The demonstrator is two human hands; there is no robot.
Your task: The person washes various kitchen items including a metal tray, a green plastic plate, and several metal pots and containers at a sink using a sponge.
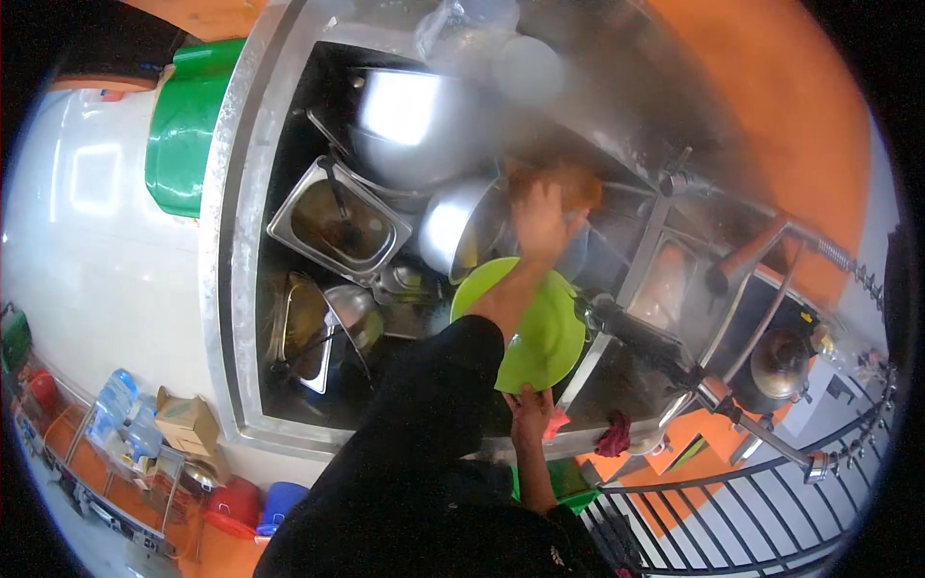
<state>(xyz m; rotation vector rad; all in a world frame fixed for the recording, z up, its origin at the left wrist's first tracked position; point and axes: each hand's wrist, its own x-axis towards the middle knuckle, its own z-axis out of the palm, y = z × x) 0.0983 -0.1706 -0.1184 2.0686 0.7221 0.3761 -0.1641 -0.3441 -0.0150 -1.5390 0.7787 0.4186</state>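
Note:
A lime-green bowl (549, 339) is tilted over the sink, and its near rim is pinched by my right hand (530, 409). My left arm crosses above this bowl. Beyond it, my left hand (541, 217) curls its fingers against a blurred orange-brown thing (578, 187) whose kind I cannot make out. To the left of that hand lie a steel bowl (453, 226) and a large, shiny steel basin (405, 135). The black spray handle (636, 332) of a tap hangs beside the green bowl's right edge.
In the steel sink (279, 433) sit a rectangular pan (347, 226) with a utensil in it and another pan (299, 328). A coiled spring hose (829, 250) and pipes stand on the right. Past the near edge runs a black railing (732, 515). Haze blurs the far side.

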